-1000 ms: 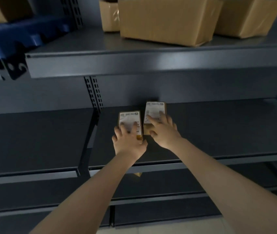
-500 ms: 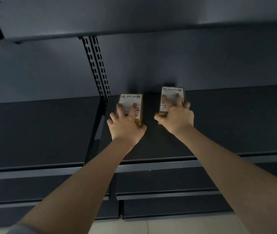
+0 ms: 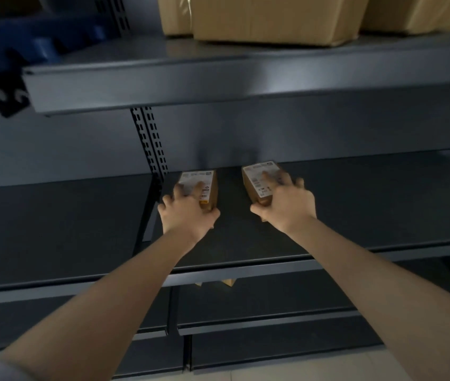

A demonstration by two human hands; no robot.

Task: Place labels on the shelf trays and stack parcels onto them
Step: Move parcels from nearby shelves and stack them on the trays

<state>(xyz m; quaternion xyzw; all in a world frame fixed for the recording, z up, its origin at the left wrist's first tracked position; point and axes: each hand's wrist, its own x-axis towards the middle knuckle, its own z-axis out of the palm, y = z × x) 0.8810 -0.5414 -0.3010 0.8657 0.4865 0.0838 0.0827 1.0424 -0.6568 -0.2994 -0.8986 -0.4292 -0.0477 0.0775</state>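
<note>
Two small brown parcels with white labels lie on the dark middle shelf tray (image 3: 369,210), near its back wall. My left hand (image 3: 186,214) grips the left parcel (image 3: 204,185) close to the slotted upright, fingers over its label. My right hand (image 3: 287,207) holds the right parcel (image 3: 259,178), thumb at its near end and fingers across its top. A gap of bare shelf separates the two parcels. Both parcels appear to rest on the tray.
Large cardboard boxes (image 3: 273,17) sit on the shelf above. A blue bin (image 3: 26,42) hangs at the upper left. A slotted upright (image 3: 151,144) divides the bays. Another dark tray (image 3: 53,224) lies to the left, and lower shelves (image 3: 259,323) run below.
Both hands have pushed the parcels deeper onto the tray and spread them apart. The right parcel has shifted right. The view dipped, then rose again to show the upper shelf.
</note>
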